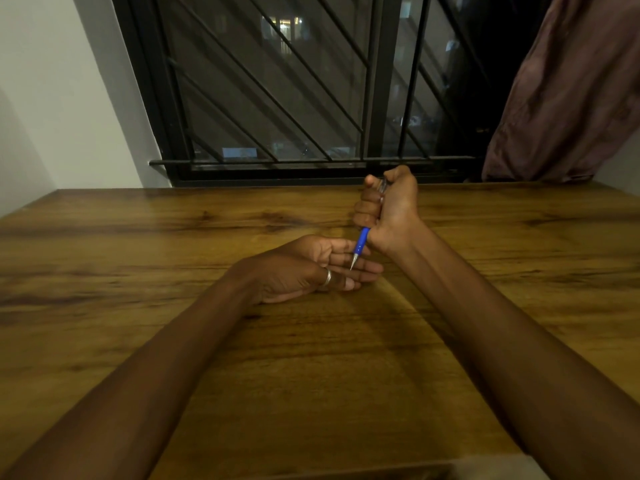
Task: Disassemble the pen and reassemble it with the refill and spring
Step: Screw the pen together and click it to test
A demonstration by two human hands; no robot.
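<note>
A pen (360, 244) with a blue grip and a silver cone tip points down and toward me, its clear upper barrel hidden inside a fist. My right hand (389, 206) is closed around that barrel, thumb up near the clip end. My left hand (311, 268) lies palm up on the wooden table (173, 254) just below the tip, fingers spread and slightly curled, a ring on one finger. The pen tip hovers over the left fingers; whether it touches them I cannot tell. No loose refill or spring shows.
The table runs back to a wall with a dark barred window (277, 98). A brown curtain (561, 91) hangs at the far right. A pale edge (498, 465) shows at the table's near right corner.
</note>
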